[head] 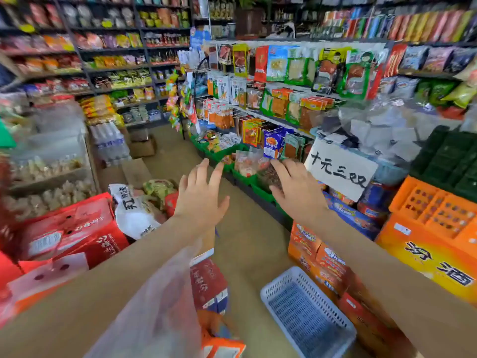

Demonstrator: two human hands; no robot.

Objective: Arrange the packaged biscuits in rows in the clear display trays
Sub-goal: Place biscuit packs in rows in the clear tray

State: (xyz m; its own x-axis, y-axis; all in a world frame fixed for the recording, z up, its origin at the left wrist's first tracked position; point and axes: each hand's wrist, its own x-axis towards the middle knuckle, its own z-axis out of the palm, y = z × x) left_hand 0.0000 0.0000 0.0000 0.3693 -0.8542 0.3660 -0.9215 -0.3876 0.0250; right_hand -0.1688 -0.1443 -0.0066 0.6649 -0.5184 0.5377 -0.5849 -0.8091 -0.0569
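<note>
sign [340,169]: one white sheet, "十元三双" is handwritten on it.
left hand [200,195]: released, fingers spread, well left of the sign.
right hand [296,187]: released, nothing grasped, just left of the sign.
clear trays [51,140]: far left of the sign; packets [49,165] inside are blurred, axis and count cannot be told.
orange box [436,257]: "汾酒" is printed, lower right of the sign.

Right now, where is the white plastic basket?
In the head view, the white basket lies on the floor at lower right, just left of the stacked orange cartons.
</note>
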